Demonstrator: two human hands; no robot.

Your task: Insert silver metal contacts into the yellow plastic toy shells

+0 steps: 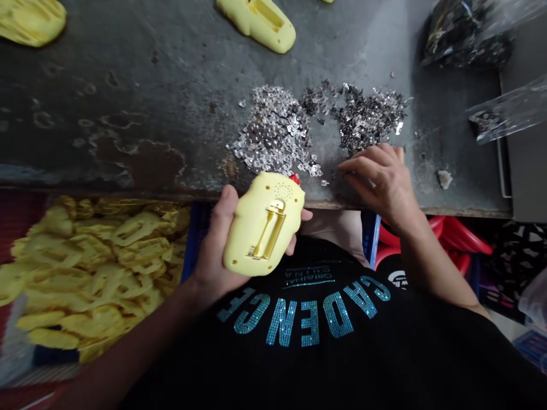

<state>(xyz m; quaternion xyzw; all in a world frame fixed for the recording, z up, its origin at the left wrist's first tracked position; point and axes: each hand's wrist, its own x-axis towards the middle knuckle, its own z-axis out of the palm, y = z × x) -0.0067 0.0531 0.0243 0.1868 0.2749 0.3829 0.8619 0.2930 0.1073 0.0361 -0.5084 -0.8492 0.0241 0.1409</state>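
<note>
My left hand is closed around a yellow plastic casing, tilted with its battery compartment facing up. Screw holes and a patch of tiny speaker holes show on it, and a bit of red peeks out at its top edge. Over the table's near edge, my right hand has its fingers curled, thumb and forefinger close together. A tiny bright bit shows between them, too small to name. Just beyond those fingers lies a heap of dark metal pieces. Left of it spreads a pile of flat silvery metal pieces.
On the worn metal table lie another yellow casing and a yellow part. Plastic bags of metal pieces sit at the right. Below the edge are a heap of yellow parts and red parts.
</note>
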